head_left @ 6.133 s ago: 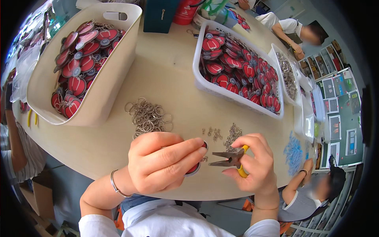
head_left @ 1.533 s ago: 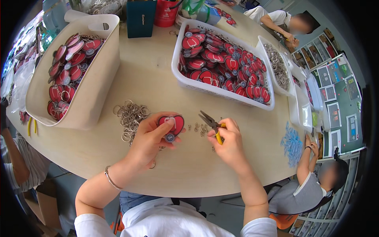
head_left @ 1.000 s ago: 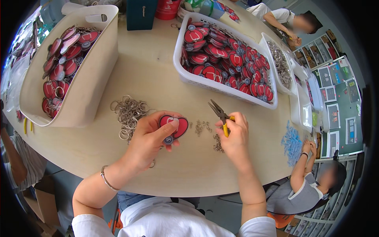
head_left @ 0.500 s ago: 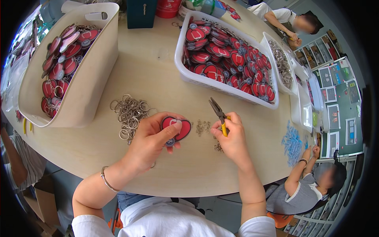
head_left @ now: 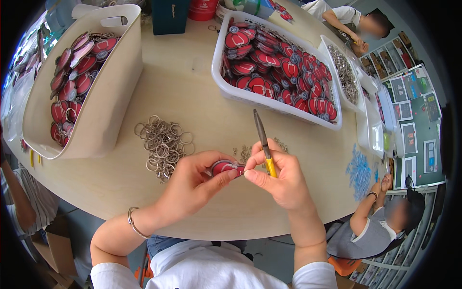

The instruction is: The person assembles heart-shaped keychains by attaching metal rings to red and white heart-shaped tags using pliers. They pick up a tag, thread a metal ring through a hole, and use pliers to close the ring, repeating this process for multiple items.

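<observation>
Between the thumb and fingers of my left hand is a flat red heart-shaped charm with a clear rim, now tilted so it looks narrow. My right hand grips pliers with yellow handles, their dark jaws pointing away from me. The right thumb and forefinger also pinch at the charm's right end; a tiny metal bit seems to be there, too small to make out. Just beyond the hands lie small metal rings, partly hidden. A heap of split key rings lies left of them.
A tall cream bin of finished-looking red charms stands at left. A white basket full of red charms is at the far side. Blue strips lie at right near a co-worker; another person works at far right.
My hands have come together. The charm has tilted and moved right, and my right thumb and forefinger have reached its end. The pliers have swung more upright and shifted slightly left.
</observation>
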`<state>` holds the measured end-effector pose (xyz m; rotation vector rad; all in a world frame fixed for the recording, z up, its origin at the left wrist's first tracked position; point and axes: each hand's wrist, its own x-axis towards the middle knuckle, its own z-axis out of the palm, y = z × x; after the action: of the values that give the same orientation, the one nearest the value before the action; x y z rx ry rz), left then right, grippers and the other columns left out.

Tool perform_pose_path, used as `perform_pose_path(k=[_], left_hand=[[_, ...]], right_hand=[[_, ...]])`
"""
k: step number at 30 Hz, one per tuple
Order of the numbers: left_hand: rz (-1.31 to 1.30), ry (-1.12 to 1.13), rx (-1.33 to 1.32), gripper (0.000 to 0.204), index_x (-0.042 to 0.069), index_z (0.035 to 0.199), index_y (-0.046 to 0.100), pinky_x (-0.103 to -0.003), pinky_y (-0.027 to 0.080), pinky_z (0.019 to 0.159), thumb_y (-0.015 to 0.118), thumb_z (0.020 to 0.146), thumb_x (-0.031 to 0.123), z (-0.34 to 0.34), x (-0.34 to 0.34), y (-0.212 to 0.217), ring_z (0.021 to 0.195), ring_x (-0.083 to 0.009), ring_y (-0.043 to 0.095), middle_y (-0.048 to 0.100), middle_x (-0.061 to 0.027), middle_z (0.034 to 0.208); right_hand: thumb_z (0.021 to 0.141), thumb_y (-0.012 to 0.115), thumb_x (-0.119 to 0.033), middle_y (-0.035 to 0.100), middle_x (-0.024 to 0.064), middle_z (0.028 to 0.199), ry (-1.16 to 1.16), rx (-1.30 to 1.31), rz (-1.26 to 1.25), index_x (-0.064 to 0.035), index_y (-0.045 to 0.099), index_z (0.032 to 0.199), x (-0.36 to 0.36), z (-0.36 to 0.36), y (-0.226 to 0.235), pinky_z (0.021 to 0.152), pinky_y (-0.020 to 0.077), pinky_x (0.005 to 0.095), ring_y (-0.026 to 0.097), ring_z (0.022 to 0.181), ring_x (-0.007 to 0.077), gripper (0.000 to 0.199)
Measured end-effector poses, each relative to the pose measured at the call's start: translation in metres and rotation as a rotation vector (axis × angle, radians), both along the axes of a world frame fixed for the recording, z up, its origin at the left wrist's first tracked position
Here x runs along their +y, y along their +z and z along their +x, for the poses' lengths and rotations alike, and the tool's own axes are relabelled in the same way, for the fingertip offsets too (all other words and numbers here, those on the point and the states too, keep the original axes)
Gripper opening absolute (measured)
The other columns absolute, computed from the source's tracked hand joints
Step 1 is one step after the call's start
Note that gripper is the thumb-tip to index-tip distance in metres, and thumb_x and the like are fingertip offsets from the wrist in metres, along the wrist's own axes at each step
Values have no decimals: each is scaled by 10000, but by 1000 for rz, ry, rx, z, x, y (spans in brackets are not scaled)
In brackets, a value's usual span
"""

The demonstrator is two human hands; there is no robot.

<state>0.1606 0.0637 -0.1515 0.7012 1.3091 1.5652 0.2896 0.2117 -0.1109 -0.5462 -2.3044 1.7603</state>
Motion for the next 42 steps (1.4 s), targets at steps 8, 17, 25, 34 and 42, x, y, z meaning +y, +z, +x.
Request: perform_pose_path(k=[8,17,25,34,42], left_hand=[[45,46,335,99,-4,934,673,-254,459,559,688,845,37,1,-2,4,650,-133,574,645,-86,814],[94,81,567,116,-9,870,677,-260,464,589,716,769,-48,-1,-3,7,702,-145,583,624,-74,821],[273,279,1152,230,15,807,669,-298,422,497,747,603,-58,-2,2,-2,575,-219,505,629,-74,800],[329,362,1142,269,3,860,673,-308,458,465,721,600,-45,-2,0,1,603,-192,546,612,-64,824],[369,336,1241,258,-13,847,662,-314,444,464,720,599,-56,-21,-3,11,580,-207,535,593,-74,809]], right_hand=[[847,702,-107,511,43,937,31,-69,-11,5,637,857,2,-6,5,801,439,290,526,864,145,130],[820,693,-87,527,67,954,81,-93,136,-7,644,844,3,-8,8,801,444,315,549,869,192,97],[728,702,-38,513,91,931,79,22,519,5,610,780,-5,-12,10,741,452,363,534,860,262,115],[725,697,13,492,101,944,-147,252,631,-8,634,792,-27,-8,-7,644,441,294,536,772,194,94],[710,706,24,499,107,954,-93,307,729,-12,632,817,-28,-24,4,636,451,303,545,759,213,135]])
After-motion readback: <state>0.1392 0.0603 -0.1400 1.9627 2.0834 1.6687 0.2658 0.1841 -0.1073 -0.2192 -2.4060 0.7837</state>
